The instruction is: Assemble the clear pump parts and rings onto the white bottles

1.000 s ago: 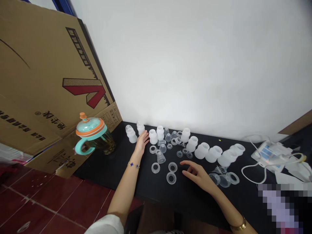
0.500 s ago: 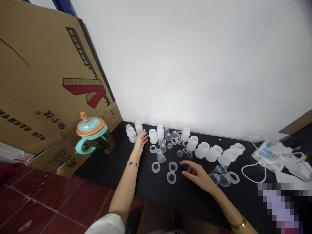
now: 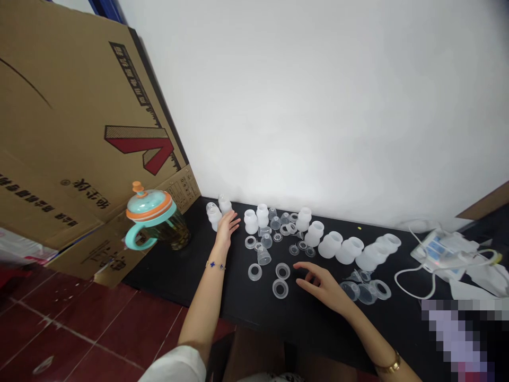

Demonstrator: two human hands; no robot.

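Observation:
My left hand (image 3: 227, 229) is open with its fingers apart, close beside two white baby bottles with clear caps, the nearer bottle (image 3: 214, 216) and the farther bottle (image 3: 225, 205). Whether it touches them I cannot tell. Just right of it stand two uncapped white bottles, one of them the short bottle (image 3: 251, 222). My right hand (image 3: 319, 284) hovers low over the table, fingers loosely bent and apart, holding nothing. Left of its fingertips lie two translucent collar rings, an upper ring (image 3: 282, 265) and a lower ring (image 3: 280, 295). A clear dome cap (image 3: 263, 258) lies between the hands.
Several white bottles, such as this wide bottle (image 3: 330, 245), line the black table (image 3: 186, 276) near the wall. More clear caps (image 3: 366, 295) lie at right. A lidded jug (image 3: 153, 217) stands left by a cardboard box (image 3: 79, 106). A white cable (image 3: 413, 294) loops at right.
My left hand has shifted slightly left, closer to the two capped bottles. My right hand stays in place.

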